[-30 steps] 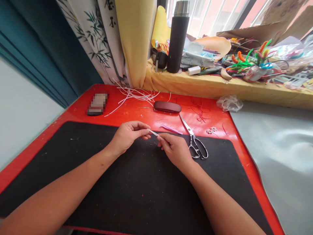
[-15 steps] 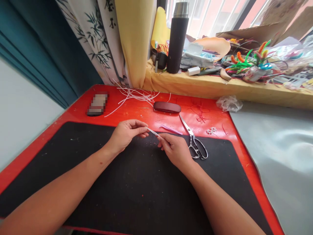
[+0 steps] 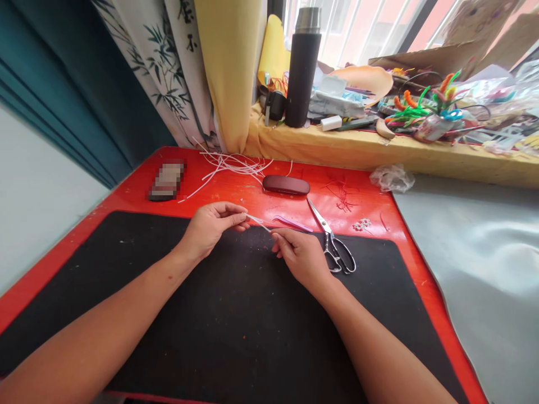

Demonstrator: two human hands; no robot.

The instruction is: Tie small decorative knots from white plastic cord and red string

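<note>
A thin white cord (image 3: 257, 221) stretches between my two hands above the far part of the black mat (image 3: 236, 325). My left hand (image 3: 214, 225) pinches one end of it between thumb and forefinger. At the other end, my right hand (image 3: 298, 251) has its fingers closed on the cord. Just beyond the right hand lie pink tweezers (image 3: 293, 224). To its right, scissors (image 3: 332, 240) with dark handles rest partly on the mat, their blades pointing away. Several loose white cords (image 3: 236, 163) are heaped at the back of the red table (image 3: 236, 196).
A dark red case (image 3: 286, 185) lies behind the tweezers. Red threads (image 3: 344, 197), small clear beads (image 3: 362, 225) and a crumpled plastic bag (image 3: 392, 178) sit further right. A blurred-out flat object (image 3: 167, 180) is at back left. A black thermos (image 3: 302, 73) stands on the cluttered sill.
My hands have drawn slightly apart, the left shifting leftward and slightly up. A longer stretch of white cord shows between them. The view has shifted a little.
</note>
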